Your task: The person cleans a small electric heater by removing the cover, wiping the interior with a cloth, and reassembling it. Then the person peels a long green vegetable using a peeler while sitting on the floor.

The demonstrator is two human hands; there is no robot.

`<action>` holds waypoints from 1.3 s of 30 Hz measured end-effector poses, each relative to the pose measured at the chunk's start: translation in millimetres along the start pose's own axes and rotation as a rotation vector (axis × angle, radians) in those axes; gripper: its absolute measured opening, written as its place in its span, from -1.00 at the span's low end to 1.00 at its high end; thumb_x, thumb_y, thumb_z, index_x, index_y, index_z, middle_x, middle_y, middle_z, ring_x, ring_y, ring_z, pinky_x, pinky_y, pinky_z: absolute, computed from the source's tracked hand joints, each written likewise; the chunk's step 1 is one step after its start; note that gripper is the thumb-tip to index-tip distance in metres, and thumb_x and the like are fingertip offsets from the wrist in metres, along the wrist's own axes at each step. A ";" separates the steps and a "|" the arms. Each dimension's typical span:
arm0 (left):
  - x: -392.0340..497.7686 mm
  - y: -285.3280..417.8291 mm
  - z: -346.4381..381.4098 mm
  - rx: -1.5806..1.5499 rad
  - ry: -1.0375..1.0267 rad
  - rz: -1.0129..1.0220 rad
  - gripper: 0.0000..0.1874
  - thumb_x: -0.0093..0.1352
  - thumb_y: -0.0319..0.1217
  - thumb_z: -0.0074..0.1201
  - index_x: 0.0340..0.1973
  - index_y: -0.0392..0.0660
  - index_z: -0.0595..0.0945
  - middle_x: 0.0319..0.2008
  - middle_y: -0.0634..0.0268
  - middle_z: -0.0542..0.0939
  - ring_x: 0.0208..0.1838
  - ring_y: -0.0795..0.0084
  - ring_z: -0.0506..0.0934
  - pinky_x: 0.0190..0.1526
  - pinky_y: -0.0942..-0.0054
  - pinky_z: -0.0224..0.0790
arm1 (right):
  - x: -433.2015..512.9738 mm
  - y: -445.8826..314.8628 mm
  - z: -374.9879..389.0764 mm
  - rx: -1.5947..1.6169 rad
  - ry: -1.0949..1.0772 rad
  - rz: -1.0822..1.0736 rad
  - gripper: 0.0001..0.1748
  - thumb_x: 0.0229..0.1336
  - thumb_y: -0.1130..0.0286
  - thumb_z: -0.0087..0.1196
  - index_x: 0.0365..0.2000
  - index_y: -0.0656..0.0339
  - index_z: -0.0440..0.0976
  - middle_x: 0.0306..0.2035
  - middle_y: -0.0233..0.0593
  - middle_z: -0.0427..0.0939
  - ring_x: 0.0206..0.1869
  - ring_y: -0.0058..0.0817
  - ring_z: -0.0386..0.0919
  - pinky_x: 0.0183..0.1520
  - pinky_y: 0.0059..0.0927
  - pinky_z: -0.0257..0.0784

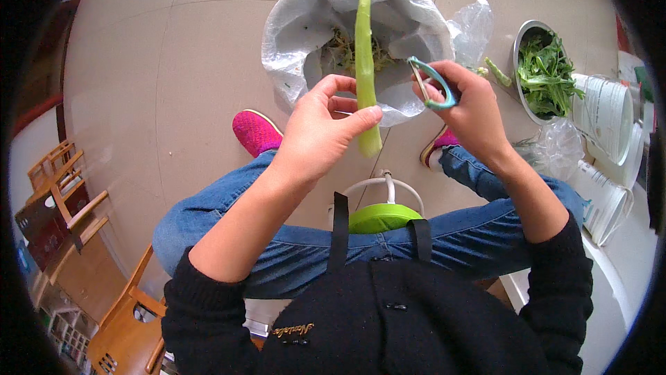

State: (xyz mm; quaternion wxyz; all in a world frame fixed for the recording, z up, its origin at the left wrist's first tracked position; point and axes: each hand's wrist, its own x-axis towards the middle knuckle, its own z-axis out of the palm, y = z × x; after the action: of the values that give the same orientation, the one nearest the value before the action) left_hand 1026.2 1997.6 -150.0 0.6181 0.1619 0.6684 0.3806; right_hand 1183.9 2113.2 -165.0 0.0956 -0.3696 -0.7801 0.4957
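My left hand (325, 128) grips a long pale-green stem, apparently celtuce (365, 57), near its lower end, thumb on one side and fingers on the other. The stem stands lengthwise in view, its tip over a bin lined with a translucent plastic bag (283, 52). In my right hand (465, 102) is a Y-shaped vegetable peeler (439, 83) with a turquoise frame and a metal blade. The peeler is to the right of the stem, apart from it. Peelings (341, 52) lie at the bottom of the bin.
A metal bowl (516, 63) of green leaves (546, 73) stands on the tiled floor at right. Between it and the bin lie a stem piece (498, 71) and a clear plastic bag (473, 26). White containers (603, 115) line the right side; a wooden chair (130, 328) stands lower left.
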 end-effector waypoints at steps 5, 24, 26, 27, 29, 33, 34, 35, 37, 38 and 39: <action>13.1 6.5 16.5 0.034 -0.107 0.015 -0.55 0.16 -0.36 0.14 -0.08 -0.20 0.38 -0.25 0.15 0.49 -0.15 0.45 0.42 -0.06 0.45 0.21 | -14.7 4.2 -1.5 0.089 0.100 0.028 -0.76 0.02 0.36 0.04 -0.35 0.34 0.43 -0.51 -0.18 0.49 -0.47 -0.54 0.45 -0.36 -0.56 0.35; 14.4 -0.7 -0.6 -0.038 -0.185 0.010 -0.56 0.14 -0.38 0.18 -0.11 -0.19 0.38 -0.29 0.19 0.51 -0.17 0.48 0.44 -0.03 0.44 0.22 | 23.4 -10.3 1.3 0.237 0.177 0.090 -0.66 -0.04 0.23 0.15 -0.33 0.31 0.47 -0.49 -0.35 0.49 -0.44 -0.69 0.38 -0.38 -0.64 0.29; 14.8 -1.7 -0.6 -0.012 -0.200 0.002 -0.56 0.14 -0.38 0.18 -0.12 -0.18 0.39 -0.29 0.20 0.51 -0.20 0.49 0.45 -0.06 0.46 0.25 | 27.7 -9.8 3.2 0.202 0.149 0.093 -0.68 -0.02 0.23 0.13 -0.34 0.29 0.49 -0.50 -0.39 0.49 -0.45 -0.71 0.39 -0.39 -0.66 0.29; 15.4 -1.9 -0.5 0.007 -0.203 -0.011 -0.56 0.13 -0.39 0.18 -0.12 -0.18 0.39 -0.30 0.20 0.52 -0.21 0.49 0.46 -0.07 0.47 0.26 | 30.1 -9.2 3.9 0.185 0.134 0.104 -0.68 -0.02 0.23 0.13 -0.35 0.30 0.49 -0.52 -0.39 0.49 -0.46 -0.71 0.39 -0.41 -0.66 0.29; 15.4 -3.1 0.5 -0.024 -0.225 0.015 -0.57 0.13 -0.39 0.18 -0.12 -0.18 0.39 -0.30 0.21 0.52 -0.23 0.51 0.46 -0.09 0.48 0.28 | 33.0 -8.7 7.1 0.188 0.146 0.112 -0.69 -0.03 0.25 0.14 -0.39 0.32 0.49 -0.56 -0.34 0.49 -0.51 -0.70 0.38 -0.45 -0.61 0.29; 15.7 -6.4 -1.7 -0.045 -0.226 0.009 -0.57 0.13 -0.39 0.18 -0.13 -0.19 0.39 -0.31 0.22 0.52 -0.23 0.52 0.47 -0.09 0.49 0.28 | 38.0 -9.5 13.9 0.147 0.174 0.122 -0.74 -0.07 0.33 0.14 -0.46 0.38 0.48 -0.64 -0.24 0.49 -0.58 -0.66 0.36 -0.50 -0.54 0.30; 15.6 -7.3 -2.8 -0.052 -0.216 0.024 -0.59 0.14 -0.39 0.17 -0.14 -0.19 0.40 -0.33 0.22 0.53 -0.26 0.52 0.48 -0.12 0.50 0.29 | 39.1 -10.1 14.8 0.097 0.172 0.150 -0.75 -0.07 0.35 0.13 -0.47 0.38 0.47 -0.65 -0.24 0.48 -0.59 -0.67 0.37 -0.50 -0.55 0.30; 15.7 -8.0 -3.9 -0.060 -0.207 0.044 -0.61 0.14 -0.39 0.16 -0.15 -0.19 0.41 -0.36 0.22 0.54 -0.28 0.51 0.49 -0.14 0.50 0.31 | 40.5 -11.0 15.7 0.141 0.160 0.118 -0.77 -0.06 0.36 0.12 -0.49 0.38 0.47 -0.65 -0.25 0.48 -0.59 -0.67 0.37 -0.50 -0.55 0.29; 15.6 -8.9 -6.1 -0.060 -0.192 0.062 -0.62 0.15 -0.38 0.14 -0.16 -0.19 0.41 -0.37 0.21 0.55 -0.29 0.51 0.50 -0.16 0.50 0.31 | 43.0 -13.0 17.7 0.209 0.148 0.107 -0.80 -0.05 0.39 0.10 -0.52 0.38 0.45 -0.66 -0.26 0.48 -0.59 -0.67 0.38 -0.50 -0.54 0.29; 15.5 -8.7 -8.1 -0.053 -0.184 0.062 -0.61 0.15 -0.37 0.14 -0.15 -0.20 0.41 -0.36 0.20 0.55 -0.28 0.51 0.50 -0.15 0.50 0.31 | 44.5 -13.9 18.0 0.200 0.160 0.124 -0.81 -0.05 0.40 0.09 -0.53 0.37 0.45 -0.66 -0.26 0.48 -0.59 -0.66 0.39 -0.50 -0.55 0.29; 15.3 -8.3 -9.9 -0.038 -0.169 0.040 -0.61 0.16 -0.37 0.14 -0.14 -0.20 0.41 -0.35 0.19 0.55 -0.27 0.51 0.49 -0.14 0.49 0.31 | 45.8 -14.7 18.2 0.193 0.171 0.148 -0.82 -0.05 0.40 0.08 -0.54 0.36 0.45 -0.66 -0.27 0.48 -0.58 -0.66 0.40 -0.50 -0.55 0.30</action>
State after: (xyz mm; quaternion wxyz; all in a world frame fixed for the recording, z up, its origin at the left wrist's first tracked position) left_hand 1016.1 1999.6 -167.1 0.6676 0.1951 0.6029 0.3908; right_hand 1134.9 2127.8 -171.5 0.1601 -0.4560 -0.6885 0.5407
